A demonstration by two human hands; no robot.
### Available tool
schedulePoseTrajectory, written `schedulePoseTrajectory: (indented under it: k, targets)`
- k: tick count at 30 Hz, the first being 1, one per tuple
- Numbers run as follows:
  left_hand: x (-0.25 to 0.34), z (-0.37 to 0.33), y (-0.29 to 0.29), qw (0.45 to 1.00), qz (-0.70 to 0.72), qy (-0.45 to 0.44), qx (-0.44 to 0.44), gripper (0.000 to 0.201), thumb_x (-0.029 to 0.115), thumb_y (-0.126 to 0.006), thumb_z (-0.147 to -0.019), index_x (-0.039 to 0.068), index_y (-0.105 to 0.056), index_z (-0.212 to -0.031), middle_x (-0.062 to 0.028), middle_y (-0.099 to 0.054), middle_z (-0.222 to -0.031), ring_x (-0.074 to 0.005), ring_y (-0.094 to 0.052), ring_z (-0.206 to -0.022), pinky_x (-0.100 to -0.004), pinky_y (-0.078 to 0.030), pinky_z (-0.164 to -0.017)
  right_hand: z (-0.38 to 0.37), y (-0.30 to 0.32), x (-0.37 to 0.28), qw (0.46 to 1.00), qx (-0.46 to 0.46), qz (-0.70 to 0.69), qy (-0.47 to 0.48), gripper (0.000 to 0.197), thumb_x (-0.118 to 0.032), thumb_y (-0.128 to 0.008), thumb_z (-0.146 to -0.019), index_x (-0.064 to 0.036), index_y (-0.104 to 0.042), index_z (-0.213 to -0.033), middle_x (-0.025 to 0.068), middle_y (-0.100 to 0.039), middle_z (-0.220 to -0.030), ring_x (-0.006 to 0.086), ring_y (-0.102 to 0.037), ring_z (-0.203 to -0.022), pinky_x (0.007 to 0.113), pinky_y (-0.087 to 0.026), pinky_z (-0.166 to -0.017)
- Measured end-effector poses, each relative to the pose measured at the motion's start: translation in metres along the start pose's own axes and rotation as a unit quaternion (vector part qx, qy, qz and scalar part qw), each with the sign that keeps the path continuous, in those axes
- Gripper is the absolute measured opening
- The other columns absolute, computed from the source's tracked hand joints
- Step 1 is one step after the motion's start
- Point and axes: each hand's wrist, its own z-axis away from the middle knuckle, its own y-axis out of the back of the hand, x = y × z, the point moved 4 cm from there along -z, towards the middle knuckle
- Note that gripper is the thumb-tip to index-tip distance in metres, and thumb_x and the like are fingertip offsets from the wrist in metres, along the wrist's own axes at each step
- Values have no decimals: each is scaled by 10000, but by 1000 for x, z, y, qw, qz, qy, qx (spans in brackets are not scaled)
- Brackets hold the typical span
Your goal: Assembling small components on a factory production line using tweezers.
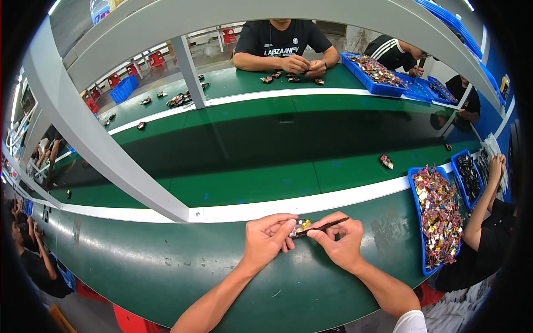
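My left hand (265, 237) pinches a small electronic part (301, 224) with black, silver and yellow pieces, above the near green worktop. Between the thumb and fingers of my right hand (345, 244) is a slim black tool that looks like tweezers (328, 224). Its tip meets the part at my left fingertips. Both forearms come in from the lower edge, and the fingers partly cover the part, so its details are too small to tell.
A blue tray (423, 244) heaped with small wired parts stands to my right, beside a blue bin of black pieces (469, 176). A conveyor belt (250, 191) runs beyond the white rail, with a small part (386, 161) on it. Grey frame posts (111, 150) rise at left. Co-workers sit around.
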Motion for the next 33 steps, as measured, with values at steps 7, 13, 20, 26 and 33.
schedulePoseTrajectory:
  k: [7, 13, 20, 26, 33]
  targets:
    - [0, -1, 2, 1000, 17, 4, 24, 189, 63, -641, -995, -71, -703, -1113, -88, -695, -738, -112, -645, -561, -223, -479, -459, 0, -1, -5, 1000, 19, -1, -2, 145, -2, -840, -796, 7, -708, -857, 3, -692, -701, -6, -404, -440, 199, -276, -437]
    - [0, -1, 0, 1000, 16, 3, 21, 188, 62, -643, -994, -74, -702, -1108, -88, -700, -743, -108, -642, -559, -221, -476, -457, 4, -1, -8, 998, 13, 51, 37, 172, -7, -848, -772, 17, -692, -705, 28, -741, -795, 24, -420, -424, 228, -321, -445]
    - [-3, -1, 1, 1000, 8, 0, 26, 188, 66, -643, -994, -75, -702, -1105, -86, -698, -731, -106, -639, -555, -222, -474, -452, 2, -3, -14, 997, 15, 65, 45, 126, -7, -852, -765, -4, -727, -752, 26, -743, -784, 29, -420, -419, 223, -337, -448]
    - [-1, -3, 2, 999, 19, 18, 30, 196, 79, -644, -998, -83, -700, -1095, -94, -697, -737, -115, -643, -550, -230, -486, -453, 2, -5, -20, 990, 9, 93, 104, 138, -10, -851, -747, -54, -742, -821, 20, -768, -784, 44, -416, -399, 225, -326, -436]
    - [0, -6, 2, 999, 15, 49, 3, 224, 93, -661, -990, -75, -692, -1135, -91, -701, -758, -113, -650, -587, -230, -504, -481, 3, -8, -29, 965, 4, 154, 213, 163, -2, -840, -740, -88, -717, -804, 23, -784, -817, 58, -410, -372, 237, -273, -430]
